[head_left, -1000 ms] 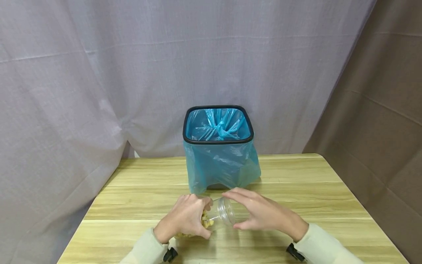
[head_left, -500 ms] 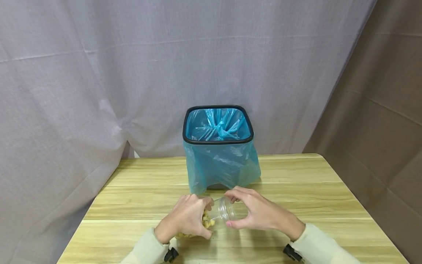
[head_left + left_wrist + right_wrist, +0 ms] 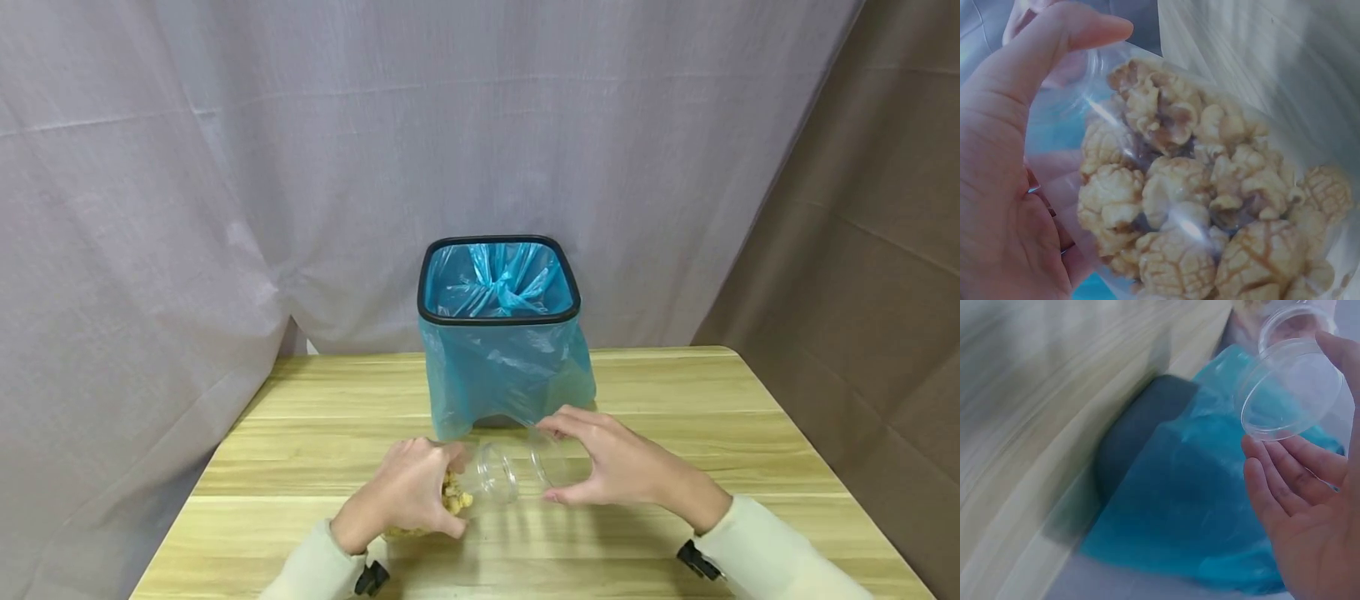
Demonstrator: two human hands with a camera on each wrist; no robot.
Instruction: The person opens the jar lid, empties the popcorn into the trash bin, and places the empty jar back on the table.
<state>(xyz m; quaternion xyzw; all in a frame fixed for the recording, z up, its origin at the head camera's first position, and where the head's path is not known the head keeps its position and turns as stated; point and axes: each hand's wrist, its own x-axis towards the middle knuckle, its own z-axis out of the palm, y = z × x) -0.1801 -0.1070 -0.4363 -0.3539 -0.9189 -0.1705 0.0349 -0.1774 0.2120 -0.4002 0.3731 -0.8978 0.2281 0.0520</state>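
My left hand (image 3: pixel 412 487) grips a clear plastic jar (image 3: pixel 1166 206), tilted on its side with its mouth toward the right. Caramel popcorn (image 3: pixel 1179 181) fills its lower part. In the head view the threaded jar mouth (image 3: pixel 497 472) stands uncovered. My right hand (image 3: pixel 626 458) holds a clear round lid (image 3: pixel 547 458) by its edge between thumb and fingers, a short way right of the mouth. In the right wrist view the lid (image 3: pixel 1291 387) overlaps the jar's mouth.
Behind the hands a black-rimmed bin (image 3: pixel 498 320) stands on the wooden table (image 3: pixel 322 417), lined with a blue plastic bag (image 3: pixel 502 367). A grey curtain (image 3: pixel 360 167) hangs behind the table, a brown one (image 3: pixel 847 292) at the right.
The lid has come off the jar's mouth. My right hand has moved right and slightly away with it, while my left hand and the jar have shifted a little left.
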